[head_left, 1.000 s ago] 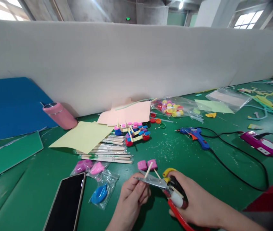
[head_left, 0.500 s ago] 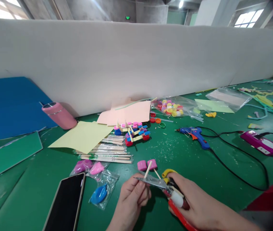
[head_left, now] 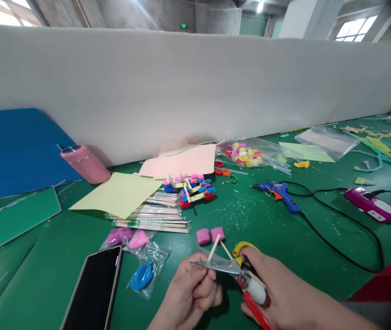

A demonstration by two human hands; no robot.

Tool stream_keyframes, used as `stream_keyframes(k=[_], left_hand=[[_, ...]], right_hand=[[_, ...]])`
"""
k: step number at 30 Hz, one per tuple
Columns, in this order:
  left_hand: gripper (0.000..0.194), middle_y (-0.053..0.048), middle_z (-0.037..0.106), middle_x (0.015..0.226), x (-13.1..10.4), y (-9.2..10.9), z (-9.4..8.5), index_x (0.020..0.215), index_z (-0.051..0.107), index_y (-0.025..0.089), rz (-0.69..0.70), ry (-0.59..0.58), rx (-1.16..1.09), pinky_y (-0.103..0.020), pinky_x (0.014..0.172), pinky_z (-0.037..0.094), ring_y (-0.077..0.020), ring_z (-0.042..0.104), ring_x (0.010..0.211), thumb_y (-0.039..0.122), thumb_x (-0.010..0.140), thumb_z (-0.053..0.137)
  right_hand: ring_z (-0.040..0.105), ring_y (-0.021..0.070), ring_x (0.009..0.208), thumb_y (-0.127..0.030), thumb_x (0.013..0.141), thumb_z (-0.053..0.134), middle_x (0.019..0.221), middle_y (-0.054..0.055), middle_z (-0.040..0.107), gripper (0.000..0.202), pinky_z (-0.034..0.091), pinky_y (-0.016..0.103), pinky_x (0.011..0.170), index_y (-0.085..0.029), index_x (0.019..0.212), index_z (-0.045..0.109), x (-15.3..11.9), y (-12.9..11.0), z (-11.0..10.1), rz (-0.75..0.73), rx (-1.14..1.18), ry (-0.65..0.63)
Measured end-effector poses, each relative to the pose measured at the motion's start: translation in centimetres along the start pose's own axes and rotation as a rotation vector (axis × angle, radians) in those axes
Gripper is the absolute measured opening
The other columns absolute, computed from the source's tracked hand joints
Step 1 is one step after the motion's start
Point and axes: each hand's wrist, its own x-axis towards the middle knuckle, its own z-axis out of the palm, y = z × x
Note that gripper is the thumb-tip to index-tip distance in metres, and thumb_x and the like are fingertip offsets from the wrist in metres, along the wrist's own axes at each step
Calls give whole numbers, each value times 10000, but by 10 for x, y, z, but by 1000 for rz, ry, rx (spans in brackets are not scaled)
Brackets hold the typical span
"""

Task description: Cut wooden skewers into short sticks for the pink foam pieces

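The left hand (head_left: 193,284) pinches a short pale stick (head_left: 215,247) between thumb and forefinger, its other fingers curled beneath, and the stick leans up and away from the fingertips. The right hand (head_left: 267,284) is wrapped around the handles of a pair of scissors (head_left: 221,265), one yellow and one red, with the blades reaching across the stick just beside the left fingertips; whether both edges touch the wood is hard to tell from this angle. The stick looks like wood, so it should be light, stiff and dry to the touch, not slippery, though thin enough to snap or splinter under a sideways load. A firm pinch near its lower end, with fingertips kept clear of the blades, would suit it best. The scissors are likely the heavier and more rigid of the two, best held by the handles near the pivot for control. A second thin stick (head_left: 226,250) slants behind the blades, near two pink blocks (head_left: 210,235) lying side by side on the green worktop (head_left: 240,213). Beyond them sit a small colourful assembly (head_left: 197,191) and a row of bagged sticks (head_left: 150,220).
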Motion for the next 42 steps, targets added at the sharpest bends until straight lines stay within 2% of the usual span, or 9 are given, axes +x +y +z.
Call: stream_keyframes(k=[5, 11, 17, 23, 27, 30, 32, 36, 42], left_hand=[[214, 110, 219, 379, 1, 0, -3, 676, 586, 139, 25, 31, 106, -221, 421, 196, -35, 173, 331, 301, 799, 519], [203, 73, 298, 483, 1, -3, -5, 713, 580, 144, 147, 223, 351, -214, 436, 161, -62, 259, 450, 341, 762, 576], [211, 112, 231, 394, 2, 0, 1, 689, 580, 155, 89, 115, 173, -228, 436, 181, -33, 166, 348, 327, 798, 527], [221, 114, 222, 393, 3, 0, 1, 686, 580, 149, 57, 77, 140, -225, 427, 172, -31, 148, 346, 330, 799, 523], [223, 85, 276, 442, 3, -2, -3, 699, 583, 145, 115, 197, 317, -221, 427, 162, -58, 234, 417, 358, 762, 568], [217, 59, 337, 501, 2, -3, -6, 739, 599, 136, 157, 277, 489, -222, 434, 178, -72, 290, 466, 352, 757, 577], [213, 67, 312, 485, 2, -3, -5, 748, 608, 136, 166, 254, 474, -221, 429, 172, -68, 271, 453, 344, 767, 566], [210, 103, 225, 412, 3, -3, -1, 719, 616, 141, 128, 161, 251, -222, 426, 168, -45, 186, 382, 319, 794, 534], [212, 113, 220, 380, 2, -1, -1, 690, 603, 138, 30, 55, 115, -217, 410, 172, -28, 159, 330, 292, 804, 513]], right_hand=[[461, 127, 567, -194, 703, 506, 730, -10, 556, 188, 300, 223, 500, -215, 862, 408, 0, 5, 6, 6, 3, 4], [479, 138, 588, -218, 699, 529, 771, -1, 563, 223, 319, 232, 513, -220, 899, 431, 3, 6, 6, 52, -25, 45], [493, 162, 700, -286, 702, 560, 877, 30, 553, 271, 368, 248, 596, -211, 927, 429, 3, 0, 2, -3, 0, 62], [467, 132, 582, -260, 714, 535, 759, -8, 549, 212, 327, 227, 510, -221, 882, 411, 1, 3, 4, 26, -5, 12], [473, 137, 579, -232, 724, 513, 732, -6, 552, 152, 310, 237, 513, -218, 843, 419, 3, 8, 6, 42, -58, 28], [486, 145, 602, -267, 727, 528, 773, 7, 556, 202, 323, 239, 525, -217, 891, 422, 5, 8, 6, 62, -51, 40], [493, 150, 631, -303, 720, 551, 820, 13, 559, 273, 336, 239, 539, -220, 940, 412, 5, 6, 5, 55, -25, 40], [483, 149, 661, -343, 699, 586, 869, 15, 553, 316, 353, 237, 568, -221, 931, 409, 4, 3, 3, 19, 3, 41], [461, 129, 578, -267, 710, 550, 757, -16, 551, 217, 322, 218, 501, -225, 871, 411, 2, 6, 5, 18, 8, 2]])
